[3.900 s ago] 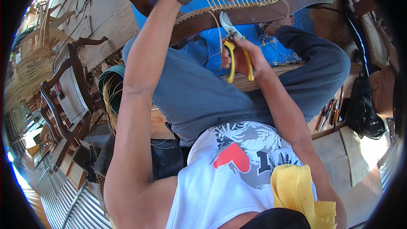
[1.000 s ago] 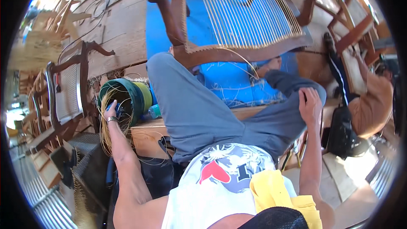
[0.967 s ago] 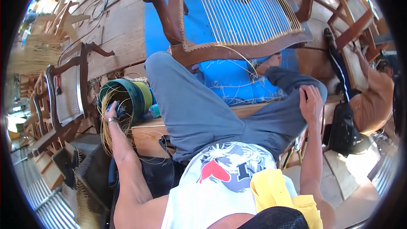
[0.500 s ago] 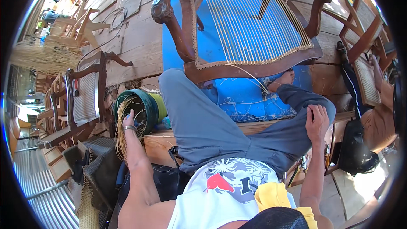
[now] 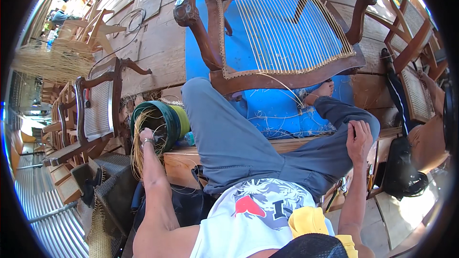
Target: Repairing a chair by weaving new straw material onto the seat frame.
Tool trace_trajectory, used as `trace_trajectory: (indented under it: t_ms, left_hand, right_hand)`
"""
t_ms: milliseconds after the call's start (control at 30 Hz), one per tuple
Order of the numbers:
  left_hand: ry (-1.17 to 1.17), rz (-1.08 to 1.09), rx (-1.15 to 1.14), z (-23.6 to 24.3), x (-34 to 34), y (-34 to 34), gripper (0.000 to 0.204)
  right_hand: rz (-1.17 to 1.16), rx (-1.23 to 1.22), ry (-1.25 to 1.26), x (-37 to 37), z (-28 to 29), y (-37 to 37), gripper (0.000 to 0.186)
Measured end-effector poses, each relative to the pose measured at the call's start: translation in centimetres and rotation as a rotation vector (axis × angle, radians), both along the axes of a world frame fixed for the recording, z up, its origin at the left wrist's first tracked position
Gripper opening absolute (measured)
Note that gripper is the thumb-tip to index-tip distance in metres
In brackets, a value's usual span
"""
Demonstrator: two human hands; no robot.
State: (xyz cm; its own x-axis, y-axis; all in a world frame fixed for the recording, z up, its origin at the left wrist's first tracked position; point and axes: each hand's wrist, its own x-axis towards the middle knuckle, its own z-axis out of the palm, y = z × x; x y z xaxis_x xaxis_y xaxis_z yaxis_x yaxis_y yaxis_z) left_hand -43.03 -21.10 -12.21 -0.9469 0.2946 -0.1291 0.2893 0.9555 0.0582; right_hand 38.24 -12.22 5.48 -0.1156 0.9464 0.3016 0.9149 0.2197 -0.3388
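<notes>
My left hand (image 5: 147,135) reaches over the rim of a dark green bucket (image 5: 171,123), next to a bundle of pale cane strands (image 5: 136,155) that hangs out over its side. Its fingers point down into the bucket and are hidden. My right hand (image 5: 359,139) lies on my right knee with its fingers loosely bent over the trouser cloth, holding nothing. In front of my legs stands a carved wooden armchair (image 5: 282,80). Parallel cane strands (image 5: 291,28) run across most of its seat frame, and the left part of the seat is bare. One loose strand trails from the front rail.
Blue sheeting (image 5: 267,112) with cane scraps lies under the chair. Another caned chair (image 5: 98,102) stands at left, near a heap of cane (image 5: 52,59). At right, another person's arm (image 5: 432,93) is beside a caned chair part. Pliers (image 5: 342,188) sit by my right thigh.
My left hand has turned and dipped down at the bucket, so its raised thumb no longer shows. My right hand stays on the knee.
</notes>
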Motion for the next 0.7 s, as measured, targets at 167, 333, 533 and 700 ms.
trace_trajectory:
  t_ms: [167,333,533,700]
  left_hand:
    - [-0.829,0.085,1.049,2.8,2.4,3.2,0.046]
    - [-0.807,0.266,1.551,15.2,10.4,8.1,0.046]
    - [-0.752,-0.459,1.733,26.3,30.5,13.6,0.037]
    - [-0.687,-1.037,1.253,22.8,46.0,17.8,0.047]
  right_hand:
    - [-0.123,-0.045,0.129,-1.6,-0.6,0.1,0.015]
    - [-0.055,-0.219,0.687,-8.8,-0.9,2.6,0.028]
    - [0.438,-0.410,1.160,-21.4,3.9,6.4,0.048]
    - [0.450,-0.422,1.379,-23.7,4.3,9.6,0.051]
